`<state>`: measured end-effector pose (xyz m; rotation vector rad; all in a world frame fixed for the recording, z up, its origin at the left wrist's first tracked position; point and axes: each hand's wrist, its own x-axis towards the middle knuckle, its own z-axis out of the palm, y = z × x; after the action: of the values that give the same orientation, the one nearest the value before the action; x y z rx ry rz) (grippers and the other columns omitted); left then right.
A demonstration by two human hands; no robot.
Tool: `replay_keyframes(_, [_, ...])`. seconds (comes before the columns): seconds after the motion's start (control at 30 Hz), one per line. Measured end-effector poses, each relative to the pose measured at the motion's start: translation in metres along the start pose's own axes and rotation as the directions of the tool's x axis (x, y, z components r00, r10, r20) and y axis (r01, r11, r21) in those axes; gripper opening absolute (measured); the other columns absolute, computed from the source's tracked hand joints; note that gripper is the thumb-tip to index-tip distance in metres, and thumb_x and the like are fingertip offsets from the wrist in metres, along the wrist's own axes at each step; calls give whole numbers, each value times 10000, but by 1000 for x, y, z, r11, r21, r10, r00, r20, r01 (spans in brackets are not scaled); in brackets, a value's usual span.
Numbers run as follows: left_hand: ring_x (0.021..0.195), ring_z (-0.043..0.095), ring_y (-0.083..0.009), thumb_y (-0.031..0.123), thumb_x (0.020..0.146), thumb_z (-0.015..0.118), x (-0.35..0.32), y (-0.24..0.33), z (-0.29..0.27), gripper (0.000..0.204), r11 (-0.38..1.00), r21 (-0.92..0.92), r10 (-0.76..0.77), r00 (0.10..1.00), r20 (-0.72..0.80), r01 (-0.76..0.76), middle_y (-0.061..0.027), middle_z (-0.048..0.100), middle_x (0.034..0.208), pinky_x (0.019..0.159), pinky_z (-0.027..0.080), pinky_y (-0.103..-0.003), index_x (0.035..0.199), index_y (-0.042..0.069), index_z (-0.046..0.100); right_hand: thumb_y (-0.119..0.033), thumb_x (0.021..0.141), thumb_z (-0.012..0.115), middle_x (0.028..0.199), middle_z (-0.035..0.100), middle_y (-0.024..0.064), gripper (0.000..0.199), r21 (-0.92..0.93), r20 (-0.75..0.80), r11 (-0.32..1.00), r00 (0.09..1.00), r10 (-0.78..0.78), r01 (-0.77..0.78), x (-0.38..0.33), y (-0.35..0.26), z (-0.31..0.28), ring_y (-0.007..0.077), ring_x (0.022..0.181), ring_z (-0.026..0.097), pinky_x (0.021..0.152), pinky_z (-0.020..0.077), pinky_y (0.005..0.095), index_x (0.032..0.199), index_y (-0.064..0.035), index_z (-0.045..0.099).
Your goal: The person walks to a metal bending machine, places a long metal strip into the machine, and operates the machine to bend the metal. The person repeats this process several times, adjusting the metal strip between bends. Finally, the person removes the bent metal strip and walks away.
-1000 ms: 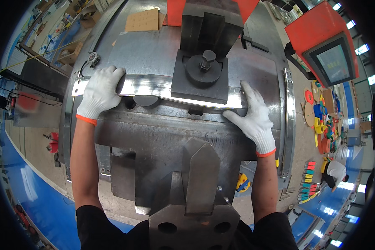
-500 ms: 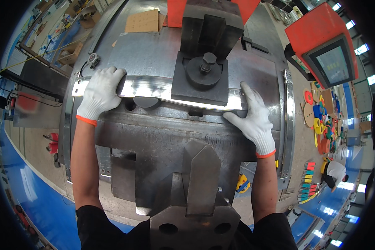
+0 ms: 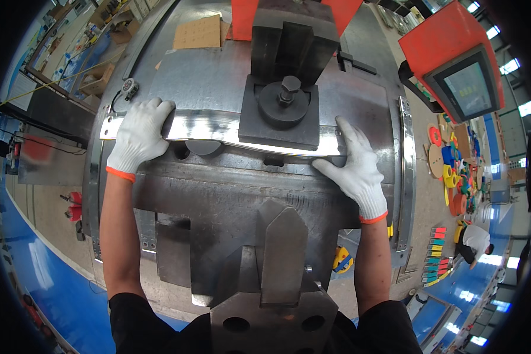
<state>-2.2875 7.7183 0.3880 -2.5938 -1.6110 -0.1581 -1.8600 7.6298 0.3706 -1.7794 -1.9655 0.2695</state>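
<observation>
A long shiny metal strip (image 3: 203, 127) lies crosswise on the steel machine bed, its middle passing under a dark press block (image 3: 279, 127) with a round boss and a bolt (image 3: 289, 88). My left hand (image 3: 140, 131), in a white knit glove, is closed over the strip near its left end. At the right end my right hand (image 3: 355, 162), also gloved, spans the strip, thumb at the near edge and fingers over the far side. A dark half-round piece (image 3: 204, 148) sits under the near edge. The undersides of both hands' grips are hidden.
Nearest me stands a pointed steel block (image 3: 284, 253). A red control box with a screen (image 3: 469, 88) hangs at the right. Cardboard (image 3: 197, 32) and a small round gauge (image 3: 129, 88) lie on the bed. Another person (image 3: 474, 242) crouches far right, beside coloured parts on the floor.
The view has shifted slightly. Both hands keep nearly the same places on the strip, and the strip's near edge looks a little straighter beside the press block.
</observation>
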Motion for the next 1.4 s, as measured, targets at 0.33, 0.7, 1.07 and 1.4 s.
replay_keyframes(0.33, [982,650,-398,75,759,707,0,0,0,441,999,24,42,998,-43,-41,-176,659,1007,910,516,-474,1198,56,668,-373,715,924,1412,618,240,962,0,-4,1000,1000,-10,10,-1,3,2,425,1350,570,1157,468,489,1523,-71,499])
replay_keyframes(0.7, [986,649,-402,58,727,707,0,-1,0,469,999,1,46,998,-49,-46,-178,656,1005,913,520,-471,1195,48,676,-369,716,924,1427,610,247,958,11,10,1000,1000,5,-5,-1,2,0,435,1369,556,1167,458,492,1526,-80,499])
replay_keyframes(1.07, [1042,618,-393,14,761,688,-1,2,-4,433,1000,-19,-1,1000,-10,1,-159,635,1039,938,503,-464,1190,71,662,-372,714,924,1410,618,251,954,17,-3,1000,1000,-4,4,-1,1,-1,424,1347,571,1146,474,491,1517,-66,509])
replay_keyframes(1.4, [997,662,-410,98,776,725,1,1,3,413,999,-21,42,997,-61,-43,-195,668,1009,913,530,-482,1184,56,683,-391,715,915,1401,619,238,937,68,34,996,998,52,-54,2,-3,-5,423,1306,588,1117,491,492,1500,-73,513])
